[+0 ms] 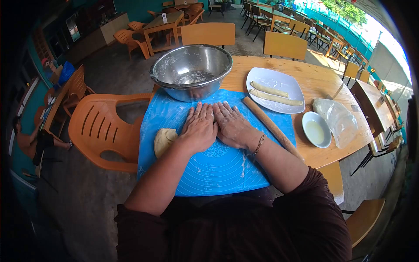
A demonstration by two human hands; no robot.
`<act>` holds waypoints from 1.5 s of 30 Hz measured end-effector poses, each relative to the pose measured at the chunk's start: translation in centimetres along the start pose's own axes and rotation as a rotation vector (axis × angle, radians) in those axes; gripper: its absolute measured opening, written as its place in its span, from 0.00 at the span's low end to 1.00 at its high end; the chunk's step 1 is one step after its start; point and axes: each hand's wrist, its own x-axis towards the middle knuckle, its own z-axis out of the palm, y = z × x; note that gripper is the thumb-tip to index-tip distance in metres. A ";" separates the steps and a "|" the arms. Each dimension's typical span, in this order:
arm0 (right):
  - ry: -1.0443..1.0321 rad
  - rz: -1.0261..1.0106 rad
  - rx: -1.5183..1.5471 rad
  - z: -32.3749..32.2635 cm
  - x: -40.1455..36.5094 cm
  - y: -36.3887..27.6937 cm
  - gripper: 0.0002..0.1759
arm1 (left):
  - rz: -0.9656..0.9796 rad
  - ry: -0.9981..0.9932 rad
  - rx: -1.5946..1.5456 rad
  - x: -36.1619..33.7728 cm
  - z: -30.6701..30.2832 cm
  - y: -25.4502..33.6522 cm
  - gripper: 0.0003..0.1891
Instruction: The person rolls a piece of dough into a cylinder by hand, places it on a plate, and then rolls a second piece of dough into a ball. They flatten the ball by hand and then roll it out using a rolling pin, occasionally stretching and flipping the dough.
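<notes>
Head view. The left hand (198, 125) and right hand (233, 125) are placed side by side, palms down, on the blue mat (214, 172); both are unclenched, with fingers extended, and whether anything is covered by them cannot be told. The dough piece (164, 141) is situated on the mat, beside the left wrist. The steel bowl (192, 72) is positioned beyond the hands. To the right, the rolling pin (273, 126) is laid obliquely; two dough rolls (276, 94) are held on the white plate (286, 79), near the small bowl (316, 129) and plastic bag (338, 120).
</notes>
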 end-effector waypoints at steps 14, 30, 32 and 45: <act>-0.018 0.011 0.028 0.0 0.4 0.8 0.37 | -0.159 -0.042 -0.041 0.6 -0.6 0.2 0.34; 0.089 0.007 0.012 0.5 -0.1 1.6 0.34 | -0.152 -0.098 -0.055 -0.9 -1.5 1.3 0.33; 0.273 -0.066 0.097 1.1 -0.1 1.4 0.30 | 0.051 0.106 -0.378 -0.3 0.8 0.7 0.32; 0.077 -0.073 -0.225 0.6 -6.9 -1.7 0.34 | 0.194 0.012 0.049 -7.0 0.1 3.1 0.35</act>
